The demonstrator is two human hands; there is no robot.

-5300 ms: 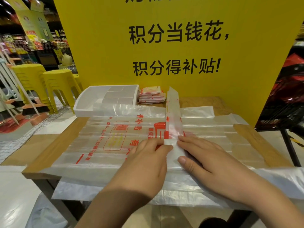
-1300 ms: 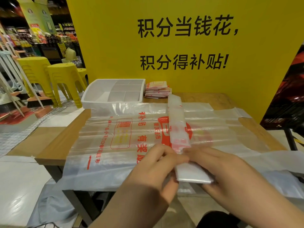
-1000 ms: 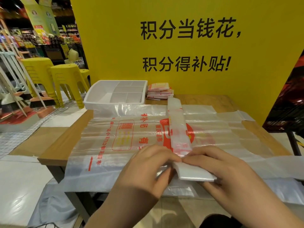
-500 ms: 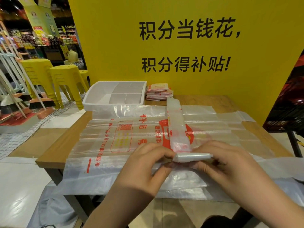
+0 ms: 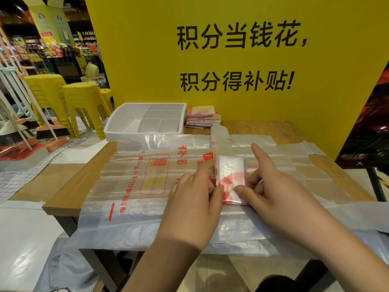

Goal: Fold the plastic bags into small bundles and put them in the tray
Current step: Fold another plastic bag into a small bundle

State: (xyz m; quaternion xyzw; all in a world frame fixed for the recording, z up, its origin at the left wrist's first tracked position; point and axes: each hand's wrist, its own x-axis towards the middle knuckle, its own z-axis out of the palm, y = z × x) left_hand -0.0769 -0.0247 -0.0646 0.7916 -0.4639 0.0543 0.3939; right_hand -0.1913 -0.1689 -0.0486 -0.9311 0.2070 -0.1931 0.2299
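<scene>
Since half a second earlier we had flipped the folded bag (image 5: 230,175) over once more, so it lay flat on the spread bags (image 5: 134,175), with the left hand (image 5: 193,199) pinching its left edge and the right hand (image 5: 280,192) pressing its near corner with the thumb, forefinger straight. Only a short strip (image 5: 220,138) remained to fold. Beyond, the divided tray (image 5: 117,133) held no visible bundle; finished bundles (image 5: 202,119) lay stacked just beside it.

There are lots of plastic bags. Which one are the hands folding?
The narrow bag strip lying across the middle, pinched by the left hand and right hand. The other bags lie spread flat underneath it.
</scene>
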